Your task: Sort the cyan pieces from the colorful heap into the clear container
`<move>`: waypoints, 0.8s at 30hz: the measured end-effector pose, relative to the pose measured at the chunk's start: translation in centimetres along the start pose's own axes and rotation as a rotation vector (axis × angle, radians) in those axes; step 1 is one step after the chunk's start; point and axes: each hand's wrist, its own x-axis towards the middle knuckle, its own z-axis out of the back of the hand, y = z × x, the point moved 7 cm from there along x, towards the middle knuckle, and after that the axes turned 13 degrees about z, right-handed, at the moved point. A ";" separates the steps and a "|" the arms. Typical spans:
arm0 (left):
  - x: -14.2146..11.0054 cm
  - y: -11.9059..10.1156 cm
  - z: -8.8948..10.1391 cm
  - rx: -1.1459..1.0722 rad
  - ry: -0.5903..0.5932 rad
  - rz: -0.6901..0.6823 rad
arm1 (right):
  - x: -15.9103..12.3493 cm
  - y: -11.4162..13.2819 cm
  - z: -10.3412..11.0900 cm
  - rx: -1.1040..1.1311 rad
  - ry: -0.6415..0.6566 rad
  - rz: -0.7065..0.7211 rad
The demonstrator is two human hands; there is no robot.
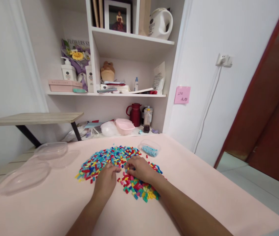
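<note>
Forearms (176, 200) angled inward, hands (140, 168) curled over small colourful pieces (139, 187), grip hard to tell

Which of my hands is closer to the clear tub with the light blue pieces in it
Right. Your right hand is just this side of the tub, over the colorful pieces; your left hand is farther away, toward the left.

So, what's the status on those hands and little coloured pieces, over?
Left hand beside the coloured pieces; right hand over them. Grip unclear on both. Clear tub holding blue pieces sits just beyond.
</note>
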 end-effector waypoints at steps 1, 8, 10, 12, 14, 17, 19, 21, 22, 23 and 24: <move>0.0 0.0 0.0 -0.001 0.001 0.002 | 0.0 0.0 0.0 0.001 0.000 0.003; -0.1 -0.1 0.0 0.006 0.012 0.014 | 0.0 0.2 0.0 0.012 -0.008 0.032; -0.1 -0.1 0.0 0.010 0.011 0.015 | -0.1 0.1 -0.1 0.018 -0.015 0.039; 0.0 -0.1 -0.1 0.014 0.009 0.018 | -0.1 -0.2 -0.2 0.021 -0.016 0.046; -0.1 -0.1 -0.1 0.016 0.009 0.018 | -0.2 -0.4 -0.4 0.021 -0.015 0.053; -0.2 -0.2 -0.1 0.013 0.009 0.015 | -0.2 -0.7 -0.5 0.007 -0.020 0.058; -0.3 -0.3 0.0 0.008 0.007 0.011 | -0.2 -0.7 -0.5 -0.005 -0.019 0.065; -0.3 -0.4 0.2 0.004 0.004 0.007 | -0.1 -0.5 -0.5 -0.012 -0.016 0.074; -0.4 -0.5 0.2 0.002 0.002 0.005 | -0.1 -0.4 -0.5 -0.013 -0.015 0.079; -0.4 -0.6 0.3 0.001 0.000 0.003 | -0.1 -0.3 -0.4 -0.014 -0.017 0.082; -0.4 -0.6 0.3 -0.001 -0.001 0.003 | -0.1 -0.2 -0.4 -0.015 -0.020 0.085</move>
